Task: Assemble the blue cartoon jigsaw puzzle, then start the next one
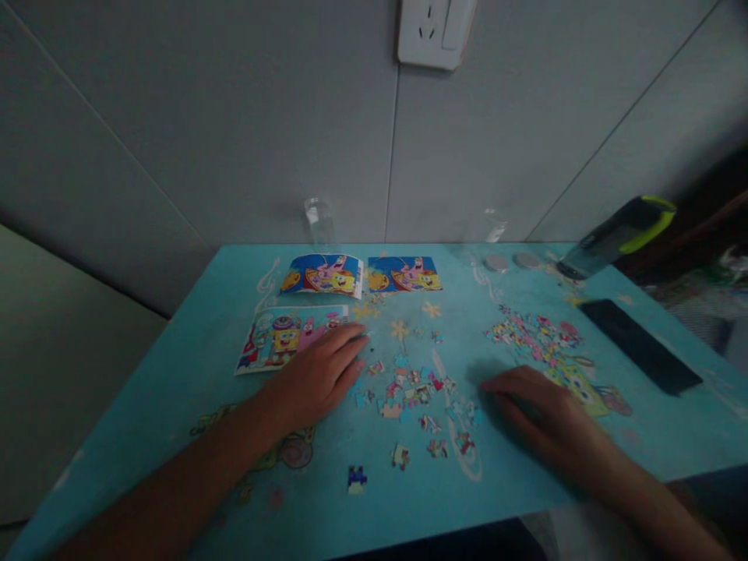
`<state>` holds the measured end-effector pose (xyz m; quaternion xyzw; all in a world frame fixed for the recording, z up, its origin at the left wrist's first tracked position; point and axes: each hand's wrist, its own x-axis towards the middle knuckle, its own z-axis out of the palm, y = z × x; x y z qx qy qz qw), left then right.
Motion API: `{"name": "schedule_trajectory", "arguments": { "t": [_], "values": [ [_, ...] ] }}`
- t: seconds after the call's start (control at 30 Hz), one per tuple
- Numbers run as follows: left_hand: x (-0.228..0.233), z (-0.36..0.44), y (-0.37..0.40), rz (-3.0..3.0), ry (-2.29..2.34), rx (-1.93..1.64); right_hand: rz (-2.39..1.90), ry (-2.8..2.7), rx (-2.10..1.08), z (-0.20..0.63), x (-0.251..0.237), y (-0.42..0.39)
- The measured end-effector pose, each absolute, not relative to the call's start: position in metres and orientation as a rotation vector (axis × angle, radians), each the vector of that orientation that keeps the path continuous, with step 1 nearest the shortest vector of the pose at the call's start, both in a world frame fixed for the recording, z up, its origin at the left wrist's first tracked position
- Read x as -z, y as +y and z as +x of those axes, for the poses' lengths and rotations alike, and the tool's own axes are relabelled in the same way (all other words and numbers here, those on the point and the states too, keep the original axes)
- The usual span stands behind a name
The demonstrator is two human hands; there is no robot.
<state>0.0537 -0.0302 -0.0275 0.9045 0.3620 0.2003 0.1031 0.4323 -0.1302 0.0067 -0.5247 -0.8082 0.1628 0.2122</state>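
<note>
1. Left hand [320,372], head view: it lies palm down on the turquoise table [146,405] with fingers stretched forward and slightly spread, pinching nothing. Its fingertips [356,336] rest at the right edge of a cartoon picture card [277,339] and just left of a scatter of loose puzzle pieces [412,389].
2. Right hand [541,413]: also palm down and flat on the table, fingers loosely extended toward the left and holding nothing. It sits just right of the loose pieces, with its far side beside a partly assembled patch of puzzle [576,382].
3. Loose puzzle pieces lie between the two hands near the middle of the table. A few strays sit closer to the near edge, among them a dark blue piece [356,477] well apart from the rest.
4. Beyond the right hand, a second heap of small pieces [534,331] spreads toward the far right, joining the assembled patch.
5. Two more cartoon cards, [322,275] and [404,274], lie side by side near the table's far edge, beyond the first card.
6. On the right side lies a flat black phone [640,345]; beyond it a dark bottle with a yellow-green cap [619,234] is tipped on its side. Two small round discs [511,262] sit close to the wall.
7. A white wall socket [435,31] is fixed to the grey wall above the table.
</note>
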Motion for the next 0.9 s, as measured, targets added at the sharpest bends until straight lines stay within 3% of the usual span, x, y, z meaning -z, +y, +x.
{"name": "schedule_trajectory", "arguments": {
  "t": [0.37, 0.67, 0.77, 0.9],
  "values": [
    [0.028, 0.054, -0.031, 2.728, 1.047, -0.620, -1.596, -2.229, -0.399, 0.421, 0.009, -0.151],
    [0.027, 0.054, -0.032, 2.737, 1.048, -0.621, -1.591, -2.151, -0.671, 0.414, 0.004, -0.147],
    [0.029, 0.053, -0.032, 2.761, 1.034, -0.614, -1.610, -2.077, -0.789, 0.408, -0.009, -0.134],
    [0.033, 0.052, -0.030, 2.781, 1.023, -0.612, -1.561, -2.048, -0.672, 0.403, -0.029, -0.082]
  ]
}}
